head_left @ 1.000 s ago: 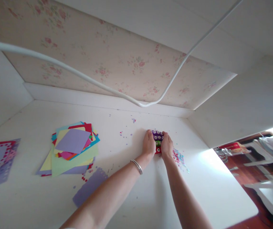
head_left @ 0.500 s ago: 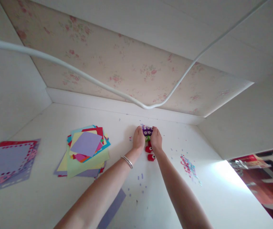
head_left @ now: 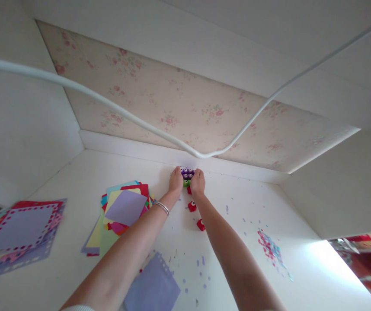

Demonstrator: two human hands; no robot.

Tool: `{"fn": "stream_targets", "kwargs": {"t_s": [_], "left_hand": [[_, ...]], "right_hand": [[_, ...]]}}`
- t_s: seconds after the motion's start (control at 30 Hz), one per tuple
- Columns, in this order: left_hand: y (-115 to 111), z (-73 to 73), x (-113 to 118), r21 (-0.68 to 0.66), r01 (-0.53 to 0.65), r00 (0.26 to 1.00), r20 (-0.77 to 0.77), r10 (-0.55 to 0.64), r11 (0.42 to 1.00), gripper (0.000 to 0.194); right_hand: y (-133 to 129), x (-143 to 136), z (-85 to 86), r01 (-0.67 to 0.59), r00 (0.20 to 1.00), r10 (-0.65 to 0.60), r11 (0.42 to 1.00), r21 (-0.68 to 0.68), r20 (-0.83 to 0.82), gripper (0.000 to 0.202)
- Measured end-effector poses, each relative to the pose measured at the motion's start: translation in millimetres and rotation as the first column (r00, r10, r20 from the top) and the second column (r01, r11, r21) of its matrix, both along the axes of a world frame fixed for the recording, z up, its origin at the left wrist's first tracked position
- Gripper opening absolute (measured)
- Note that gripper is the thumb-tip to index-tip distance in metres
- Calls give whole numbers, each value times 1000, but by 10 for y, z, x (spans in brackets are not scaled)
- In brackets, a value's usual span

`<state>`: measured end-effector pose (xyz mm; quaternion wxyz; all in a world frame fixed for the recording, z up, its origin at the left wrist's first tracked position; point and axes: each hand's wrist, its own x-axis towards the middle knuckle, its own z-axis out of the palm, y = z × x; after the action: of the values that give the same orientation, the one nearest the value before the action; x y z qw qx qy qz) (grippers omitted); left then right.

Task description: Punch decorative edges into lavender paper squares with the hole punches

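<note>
Small purple craft paper punches (head_left: 188,173) with white round tops stand in a packed group by the back edge of the white table. A green punch (head_left: 186,183) sits in front of them. My left hand (head_left: 176,180) is cupped along the group's left side, and my right hand (head_left: 198,182) presses in from the right, so the cluster is squeezed between both palms. Three red punches trail toward me: one (head_left: 189,190) beside my right hand, another (head_left: 192,206) farther forward, and a third (head_left: 200,224) by my right forearm.
Left of my arm lies a pile of coloured paper (head_left: 125,207). Sheets with punched borders (head_left: 20,226) are at the far left, and a purple sheet (head_left: 155,283) is near me. Paper confetti (head_left: 271,248) lies at right. A white cable (head_left: 140,121) hangs across the view.
Both hands have pushed the purple and green punches back toward the wall. The red punches now lie farther apart behind them. The camera view has shifted.
</note>
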<state>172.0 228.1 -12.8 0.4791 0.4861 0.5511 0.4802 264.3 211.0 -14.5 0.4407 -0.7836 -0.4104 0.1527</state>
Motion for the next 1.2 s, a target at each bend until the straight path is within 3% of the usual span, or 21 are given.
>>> {"fn": "stream_targets", "kwargs": {"t_s": [0.17, 0.37, 0.53, 0.67, 0.77, 0.87, 1.03, 1.13, 1.2], "left_hand": [[228, -20, -26, 42, 2, 998, -70, 1, 999, 34], [301, 71, -132, 127, 63, 980, -195, -38, 990, 32], [141, 169, -496, 253, 185, 923, -375, -80, 949, 24], [-119, 185, -678, 249, 380, 823, -530, -203, 891, 16], [-277, 167, -650, 209, 486, 742, -612, -275, 848, 12], [-357, 146, -560, 181, 533, 687, -663, -298, 826, 14], [-382, 142, -471, 145, 518, 642, -717, -272, 843, 19], [-393, 149, -445, 129, 493, 625, -741, -247, 861, 20], [-406, 151, -426, 131, 495, 613, -753, -238, 859, 22]], "right_hand": [[206, -56, 1, 51, 999, -51, 999, 9, 5, 48], [269, 12, 19, 61, 998, -61, 998, 7, -24, 51], [10, 331, 49, -66, 998, 67, 997, 45, -18, 51], [-308, 492, 79, -283, 959, 283, 959, 9, -14, 31], [-471, 448, 97, -405, 914, 405, 914, -24, -6, 20], [-530, 359, 113, -465, 885, 465, 884, -54, -7, 21], [-606, 320, 169, -474, 880, 475, 876, -83, -16, 25], [-783, 323, 245, -461, 887, 461, 884, -77, -9, 27], [-944, 313, 292, -509, 860, 510, 858, -74, -7, 24]]}}
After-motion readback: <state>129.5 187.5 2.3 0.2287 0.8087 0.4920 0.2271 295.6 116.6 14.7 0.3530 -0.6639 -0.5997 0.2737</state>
